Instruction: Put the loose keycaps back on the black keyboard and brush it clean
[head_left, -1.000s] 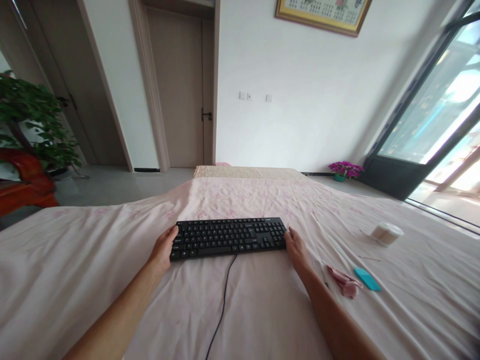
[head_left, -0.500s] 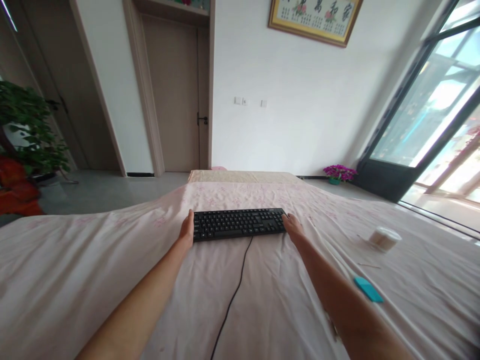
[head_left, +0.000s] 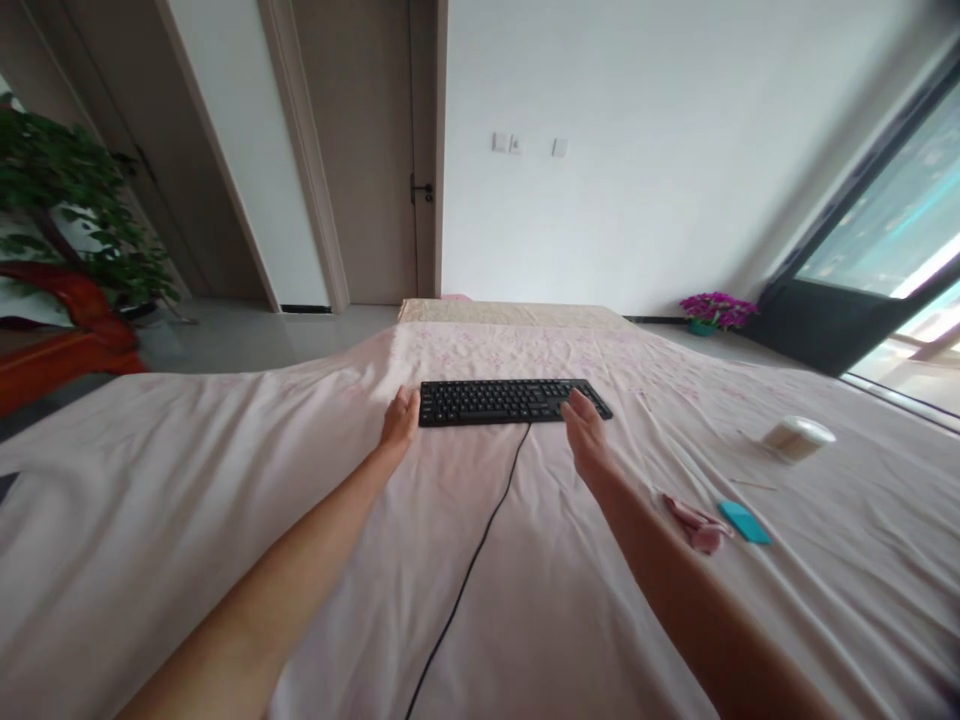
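Observation:
A black keyboard (head_left: 502, 401) lies flat on the pale pink sheet (head_left: 225, 480), far out in front of me. Its black cable (head_left: 480, 555) runs back toward me across the cloth. My left hand (head_left: 399, 420) rests just beside the keyboard's left end, fingers extended and together, holding nothing. My right hand (head_left: 583, 430) hovers over the keyboard's right front part, fingers stretched out, covering the near corner. Both arms are stretched forward.
To the right on the sheet lie a crumpled pink cloth (head_left: 694, 522), a small blue flat object (head_left: 744, 522), a thin stick (head_left: 754, 484) and a round white container (head_left: 798, 437). Beyond are a door, a potted plant (head_left: 67, 200), purple flowers (head_left: 716, 311) and a glass door.
The keyboard has slid farther away from me. My left hand has come off its left end and my right hand has lifted from the right edge to above the keys.

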